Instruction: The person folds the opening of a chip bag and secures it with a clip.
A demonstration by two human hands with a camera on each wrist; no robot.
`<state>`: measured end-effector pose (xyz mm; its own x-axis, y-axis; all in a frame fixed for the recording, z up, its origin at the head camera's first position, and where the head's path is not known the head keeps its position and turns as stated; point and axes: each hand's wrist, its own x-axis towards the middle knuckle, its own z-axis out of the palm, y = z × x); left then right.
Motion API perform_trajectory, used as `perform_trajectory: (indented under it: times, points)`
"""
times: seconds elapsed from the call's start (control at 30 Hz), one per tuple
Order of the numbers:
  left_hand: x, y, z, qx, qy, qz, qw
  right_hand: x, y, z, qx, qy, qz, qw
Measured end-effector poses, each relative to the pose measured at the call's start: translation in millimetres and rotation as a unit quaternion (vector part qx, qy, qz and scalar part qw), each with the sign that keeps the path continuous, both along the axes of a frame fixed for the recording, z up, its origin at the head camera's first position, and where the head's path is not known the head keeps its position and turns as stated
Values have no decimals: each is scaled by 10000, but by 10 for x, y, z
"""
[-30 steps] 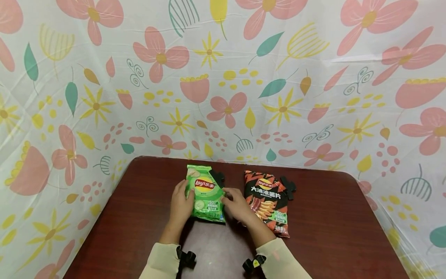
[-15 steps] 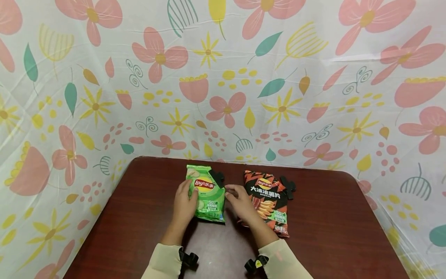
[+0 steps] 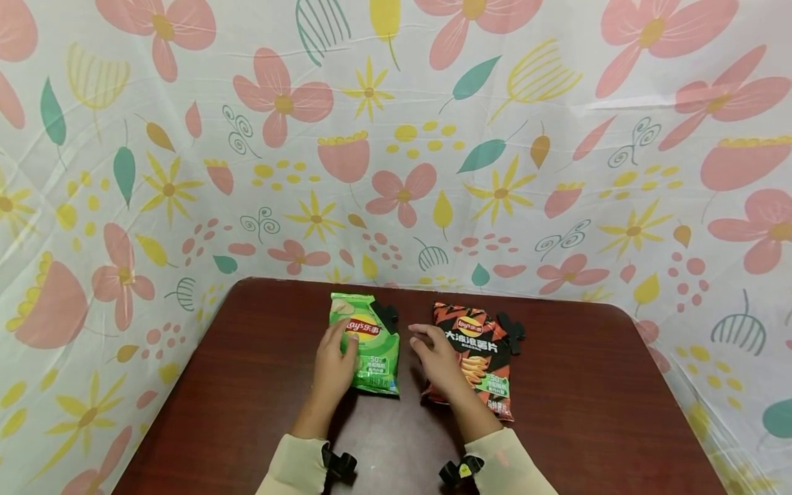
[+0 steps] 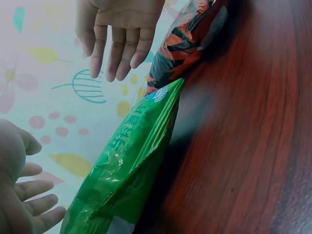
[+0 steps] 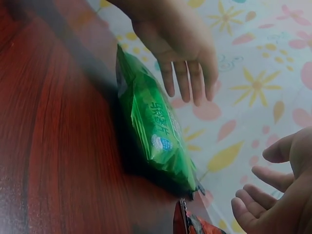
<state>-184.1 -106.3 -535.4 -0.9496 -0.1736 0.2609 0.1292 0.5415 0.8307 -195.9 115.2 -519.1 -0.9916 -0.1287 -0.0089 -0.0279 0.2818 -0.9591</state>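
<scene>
A green Lay's chip bag (image 3: pixel 377 368) lies face up on the dark red table, its printed lower end facing me. Over its left side is my left hand (image 3: pixel 334 361), fingers loosely extended; in the right wrist view this left hand (image 5: pixel 180 44) hangs above the green bag (image 5: pixel 151 122). Whether a fingertip touches the bag I cannot tell. My right hand (image 3: pixel 438 357) hovers beside and partly over the left edge of a red and black Lay's chip bag (image 3: pixel 476 375), holding nothing. Its fingers are spread in the right wrist view.
Small black objects stick out at each bag's upper right, one by the green bag (image 3: pixel 387 316), another by the red bag (image 3: pixel 513 333). The dark red table (image 3: pixel 588 392) ends at a floral curtain (image 3: pixel 402 137) behind. Black straps with cameras (image 3: pixel 339 464) sit on both wrists.
Both hands held the sides of the green bag. The right hand has let go and drawn off to the right; the left has loosened and shifted slightly rightward. The bags stay put.
</scene>
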Motion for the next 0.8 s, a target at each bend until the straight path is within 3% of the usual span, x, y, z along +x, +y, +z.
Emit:
perform_trajectory:
  times: [0.8]
  points:
    - [105, 220, -7, 235, -108, -430, 9987, 113, 358, -35, 109, -158, -509, 9985]
